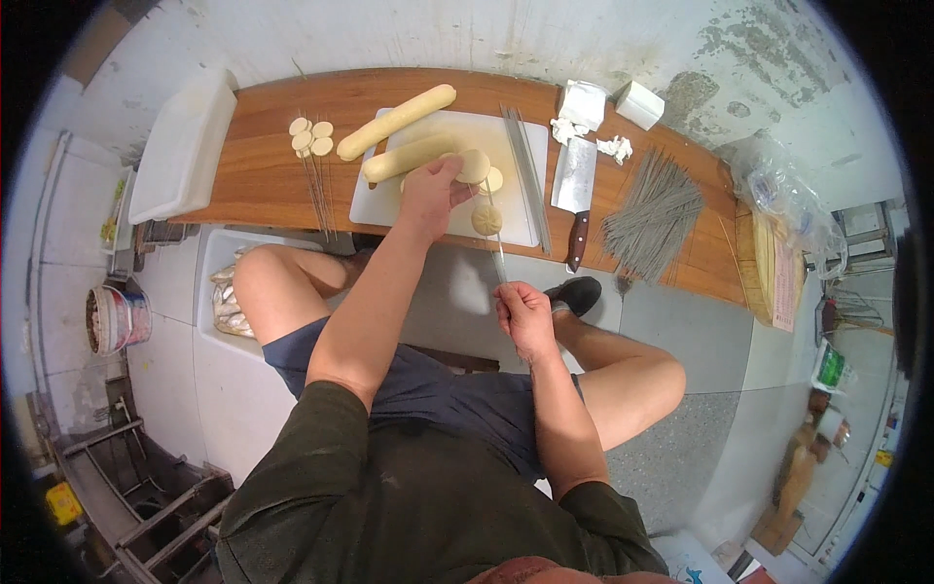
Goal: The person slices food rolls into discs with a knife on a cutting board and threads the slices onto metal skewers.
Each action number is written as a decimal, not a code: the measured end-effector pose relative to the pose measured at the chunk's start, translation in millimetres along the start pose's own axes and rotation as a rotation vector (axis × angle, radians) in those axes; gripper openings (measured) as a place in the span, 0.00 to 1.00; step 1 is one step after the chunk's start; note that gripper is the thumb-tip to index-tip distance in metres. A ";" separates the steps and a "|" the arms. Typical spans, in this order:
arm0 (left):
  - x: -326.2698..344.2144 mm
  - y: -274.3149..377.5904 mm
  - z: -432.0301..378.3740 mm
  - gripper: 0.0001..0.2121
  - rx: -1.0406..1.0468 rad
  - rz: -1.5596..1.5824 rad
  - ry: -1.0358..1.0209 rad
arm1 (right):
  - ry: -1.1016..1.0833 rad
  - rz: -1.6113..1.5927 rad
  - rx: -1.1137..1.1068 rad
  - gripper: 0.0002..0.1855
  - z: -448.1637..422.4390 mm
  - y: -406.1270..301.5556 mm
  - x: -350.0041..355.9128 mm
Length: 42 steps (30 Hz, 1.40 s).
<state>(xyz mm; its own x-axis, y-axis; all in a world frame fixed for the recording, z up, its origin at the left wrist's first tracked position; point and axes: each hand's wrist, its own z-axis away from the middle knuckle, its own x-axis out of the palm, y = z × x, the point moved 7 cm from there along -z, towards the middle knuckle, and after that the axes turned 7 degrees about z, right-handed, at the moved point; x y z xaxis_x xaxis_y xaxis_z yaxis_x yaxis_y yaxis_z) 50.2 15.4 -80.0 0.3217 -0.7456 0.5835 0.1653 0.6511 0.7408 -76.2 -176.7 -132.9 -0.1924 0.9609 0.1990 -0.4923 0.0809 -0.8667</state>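
My left hand (432, 196) pinches a pale round slice (473, 166) above the white cutting board (452, 226). Nearer to me, my right hand (527, 315) grips a thin metal skewer (501, 257), which points up towards that slice. A round brownish-yellow piece (487, 219) with a creased face is threaded on the skewer. Behind the left hand, a pale yellow log of food (400, 160) lies on the board, and a second log (401, 120) rests across its back left edge. Another cut slice (494, 179) is on the board, partly hidden. Several bare skewers (527, 179) lie along its right side.
Skewers with round slices (312, 137) lie at left on the wooden table (255, 175). A cleaver (574, 190), crumpled tissue (616, 149) and a heap of skewers (653, 215) occupy the right. A white bin (186, 146) stands at the left end; a plastic bag (784, 193) is far right.
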 end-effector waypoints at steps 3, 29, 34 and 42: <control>1.3 -0.7 4.5 0.16 -0.011 0.006 -0.006 | -0.008 0.015 -0.026 0.11 1.2 -1.9 0.7; -0.7 -6.9 7.2 0.13 -0.015 -0.006 -0.006 | -0.036 -0.014 -0.041 0.12 -3.4 0.3 -0.8; -3.4 -9.7 9.9 0.12 -0.024 -0.020 -0.002 | -0.019 0.018 -0.029 0.12 -4.6 -1.2 -0.3; -1.9 -16.0 18.4 0.13 -0.031 -0.079 -0.001 | -0.025 -0.066 0.029 0.10 -5.0 -6.0 4.0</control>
<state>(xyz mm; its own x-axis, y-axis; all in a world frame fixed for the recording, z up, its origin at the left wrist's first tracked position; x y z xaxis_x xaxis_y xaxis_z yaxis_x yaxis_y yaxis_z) 29.8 3.8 -86.9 0.3057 -0.7949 0.5241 0.2186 0.5943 0.7739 -69.8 -172.0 -129.1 -0.1798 0.9467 0.2671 -0.5287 0.1360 -0.8379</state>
